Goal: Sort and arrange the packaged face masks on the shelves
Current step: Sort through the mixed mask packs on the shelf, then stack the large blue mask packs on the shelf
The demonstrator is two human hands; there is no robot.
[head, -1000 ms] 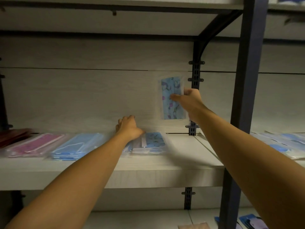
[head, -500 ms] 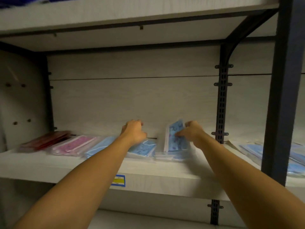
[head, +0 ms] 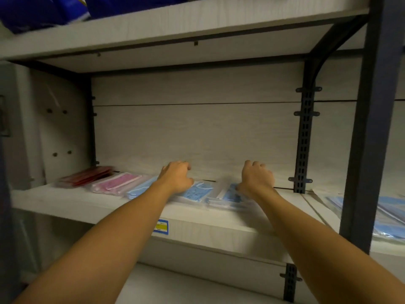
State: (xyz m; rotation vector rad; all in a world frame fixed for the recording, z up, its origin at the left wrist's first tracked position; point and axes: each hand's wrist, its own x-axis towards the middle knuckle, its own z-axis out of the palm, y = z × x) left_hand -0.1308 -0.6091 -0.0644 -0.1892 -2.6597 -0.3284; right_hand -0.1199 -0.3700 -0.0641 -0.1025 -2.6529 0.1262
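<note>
On the shelf, the left hand rests curled fingers on a blue mask pack, and the right hand presses the patterned pack; both look light, floppy and slippery, so hold their edges.

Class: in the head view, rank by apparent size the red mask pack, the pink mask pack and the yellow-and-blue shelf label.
1-2. Pink mask pack and red mask pack: look alike, unranked.
3. Shelf label, smallest despite being nearer.
</note>
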